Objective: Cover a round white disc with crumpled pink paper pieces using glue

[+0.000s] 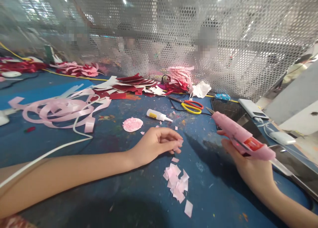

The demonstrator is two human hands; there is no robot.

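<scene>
A grey perforated metal sheet (154, 32) stands along the far side of a paint-flecked blue table (111, 142), on which the rest of the work is spread. A loose coil of pink ribbon (59, 110) lies at the left, and a stack of dark red and white strips (134, 84) lies beyond the middle, near the sheet. The pink glue gun (235, 130) is raised at the right, its nozzle aimed away and leftward, a white stick jutting from its rear; the right hand (252, 168) is wrapped around its grip. The left hand (154, 143) rests on its side at the centre, thumb and fingers brought together on a small pink piece (180, 143). Scissors (192, 106) with one red and one yellow handle lie beyond it, near the nozzle. A loose pile of pink squares (176, 183) lies just on the near side of the left hand, and a white glue bottle (158, 115) lies on its side past the knuckles, near a round pink disc (132, 124) with a ruffled top
</scene>
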